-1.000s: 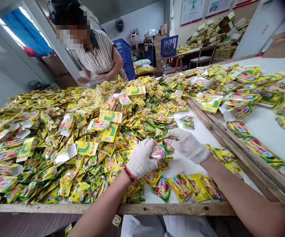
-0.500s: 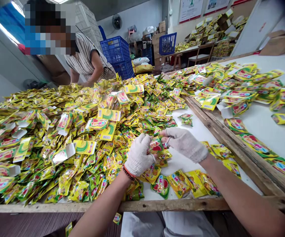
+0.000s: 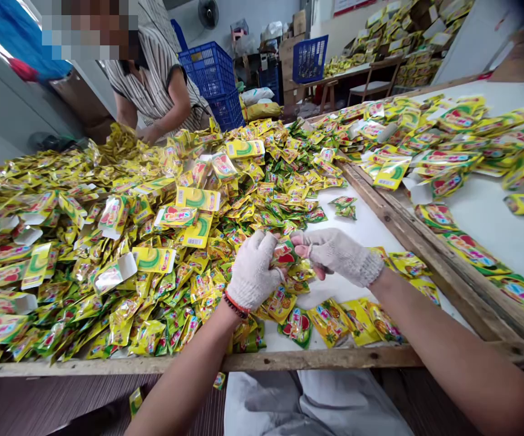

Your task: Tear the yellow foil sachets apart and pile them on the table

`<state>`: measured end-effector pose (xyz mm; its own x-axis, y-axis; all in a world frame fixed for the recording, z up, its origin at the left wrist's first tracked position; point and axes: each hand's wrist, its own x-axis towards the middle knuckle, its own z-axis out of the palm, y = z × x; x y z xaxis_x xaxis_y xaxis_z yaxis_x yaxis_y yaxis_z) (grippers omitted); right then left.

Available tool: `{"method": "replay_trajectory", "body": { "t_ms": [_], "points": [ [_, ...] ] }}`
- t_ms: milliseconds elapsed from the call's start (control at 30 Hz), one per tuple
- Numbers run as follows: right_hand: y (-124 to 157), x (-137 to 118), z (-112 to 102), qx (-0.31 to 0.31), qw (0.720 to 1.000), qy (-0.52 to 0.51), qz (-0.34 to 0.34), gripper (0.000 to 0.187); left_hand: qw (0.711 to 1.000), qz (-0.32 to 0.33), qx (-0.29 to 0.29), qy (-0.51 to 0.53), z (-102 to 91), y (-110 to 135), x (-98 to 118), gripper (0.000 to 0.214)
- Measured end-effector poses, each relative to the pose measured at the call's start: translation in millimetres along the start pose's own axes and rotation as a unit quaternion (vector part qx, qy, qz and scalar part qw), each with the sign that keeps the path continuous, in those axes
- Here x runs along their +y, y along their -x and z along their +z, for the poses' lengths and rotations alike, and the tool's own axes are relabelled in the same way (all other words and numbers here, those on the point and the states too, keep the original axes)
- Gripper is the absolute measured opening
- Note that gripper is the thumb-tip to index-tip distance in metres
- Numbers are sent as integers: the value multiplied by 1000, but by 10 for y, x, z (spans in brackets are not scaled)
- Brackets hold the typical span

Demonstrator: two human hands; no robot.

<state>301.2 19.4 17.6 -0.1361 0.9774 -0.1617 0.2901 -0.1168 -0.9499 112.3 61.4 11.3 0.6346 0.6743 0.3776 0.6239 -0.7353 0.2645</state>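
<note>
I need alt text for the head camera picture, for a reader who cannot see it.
Two gloved hands, left hand and right hand, hold a small green sachet between them over a white table with a heap of yellow and green sachets. Across the heap, a person in a striped shirt reaches into it.

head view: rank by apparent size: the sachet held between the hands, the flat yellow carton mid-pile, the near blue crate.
1. blue crate
2. yellow carton
3. held sachet, pinched by left hand and right hand
The crate is farther away, so its true lead is bigger.

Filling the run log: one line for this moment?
left hand: grips sachet | right hand: fingers at sachet | sachet pile beside | co-worker opposite
</note>
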Motion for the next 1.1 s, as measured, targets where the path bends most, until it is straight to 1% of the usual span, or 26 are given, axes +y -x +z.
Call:
{"method": "replay_trajectory", "body": {
  "t_ms": [67, 100, 167, 200, 267, 333, 400, 433, 467, 533, 567, 600, 633, 667, 700, 733, 767, 800, 833, 867, 900, 933, 967, 1000, 1033, 1100],
  "points": [
    [-34, 28, -23, 7, 999, 44, -10, 28, 999, 19, 9, 40, -23, -32, -4, 49],
    [-52, 43, -29, 15, 998, 60, -22, 30, 997, 13, 27, 77, -36, -45, -12, 48],
    [-84, 70, -31, 46, 995, 72, -58, 33, 982, -40, 64, 172, -61, -64, -37, 45],
    [-97, 79, -27, 64, 992, 76, -75, 34, 970, -77, 67, 222, -71, -70, -49, 41],
    [-119, 88, -9, 100, 985, 103, -99, 35, 945, -135, 37, 296, -81, -77, -65, 31],
    [-135, 87, 12, 151, 969, 155, -123, 33, 931, -154, 2, 330, -78, -80, -69, 32],
    [-140, 75, 7, 187, 951, 201, -140, 31, 923, -159, 1, 350, -74, -80, -69, 34],
    [-133, 63, -18, 190, 950, 206, -138, 31, 917, -158, 9, 366, -74, -78, -70, 34],
    [-118, 45, -65, 195, 955, 185, -127, 31, 909, -155, 16, 386, -76, -75, -71, 36],
    [-62, -3, -223, 233, 962, 90, -106, 28, 900, -150, 34, 407, -75, -62, -60, 41],
    [-26, -29, -329, 270, 957, 40, -103, 28, 906, -147, 43, 394, -67, -55, -43, 41],
    [11, -51, -439, 316, 942, -14, -110, 28, 922, -137, 45, 359, -50, -49, -15, 39],
    [42, -67, -544, 346, 929, -47, -121, 34, 945, -118, 38, 304, -25, -47, 21, 36],
    [62, -75, -629, 367, 917, -88, -132, 39, 968, -91, 24, 233, 6, -50, 64, 33],
    [68, -71, -686, 379, 902, -151, -141, 38, 986, -57, 8, 158, 38, -58, 108, 28],
    [59, -57, -709, 381, 892, -204, -135, 34, 996, -23, -9, 90, 68, -71, 145, 22],
    [36, -32, -696, 374, 888, -239, -120, 26, 999, 5, -22, 39, 88, -85, 169, 15],
    [4, -1, -653, 355, 899, -240, -96, 19, 999, 17, -25, 11, 98, -97, 175, 8],
    [-34, 35, -587, 323, 922, -204, -67, 14, 1000, 13, -14, 4, 96, -105, 159, 5],
    [-70, 72, -508, 271, 953, -129, -39, 12, 1000, -6, 8, 19, 83, -105, 124, 8],
    [-101, 109, -423, 213, 976, -39, -23, 11, 997, -36, 36, 51, 64, -99, 73, 10],
    [-124, 145, -341, 160, 985, 57, -15, 10, 990, -74, 66, 97, 43, -85, 13, 12],
    [-138, 179, -263, 110, 983, 148, -19, 9, 977, -117, 89, 155, 24, -67, -47, 13],
    [-143, 212, -192, 75, 971, 223, -33, 11, 958, -158, 101, 219, 11, -46, -100, 14],
    [-141, 245, -127, 56, 956, 283, -49, 16, 933, -196, 101, 286, 4, -26, -140, 15],
    [-127, 304, -22, 45, 927, 368, -60, 30, 875, -257, 85, 403, 10, 0, -177, 14]
  ]
}}
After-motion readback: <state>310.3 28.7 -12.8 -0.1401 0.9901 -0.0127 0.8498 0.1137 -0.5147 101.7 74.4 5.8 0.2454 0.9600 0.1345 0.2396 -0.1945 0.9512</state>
